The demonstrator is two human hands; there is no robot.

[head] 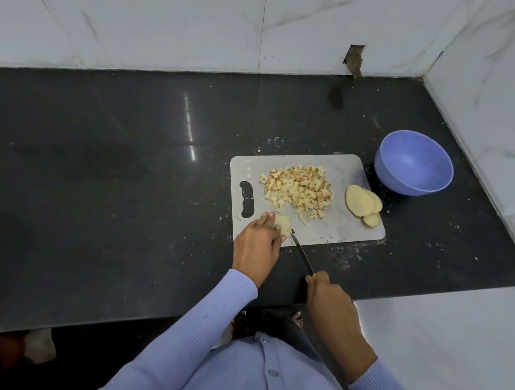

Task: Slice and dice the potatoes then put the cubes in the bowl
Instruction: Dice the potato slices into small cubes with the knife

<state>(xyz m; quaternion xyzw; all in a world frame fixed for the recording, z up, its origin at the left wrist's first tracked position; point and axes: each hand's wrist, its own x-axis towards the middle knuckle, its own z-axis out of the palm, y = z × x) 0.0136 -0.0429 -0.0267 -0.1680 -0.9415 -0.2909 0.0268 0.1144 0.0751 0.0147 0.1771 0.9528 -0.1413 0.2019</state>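
Note:
A grey cutting board (pixel 342 227) lies on the black counter. A heap of potato cubes (pixel 298 190) covers its middle. Several potato slices (pixel 362 203) lie stacked at its right edge. At the board's near left corner my left hand (pixel 259 244) presses its fingers on a partly cut potato slice (pixel 283 225). My right hand (pixel 325 296) grips the yellow handle of a knife (pixel 302 252), whose tip touches that slice on its right side. The empty blue bowl (pixel 413 162) stands just right of the board.
The black counter (pixel 119 190) stretches far to the left. White marble walls close it off at the back and right. Potato crumbs are scattered around the board. The counter's front edge runs just below my hands.

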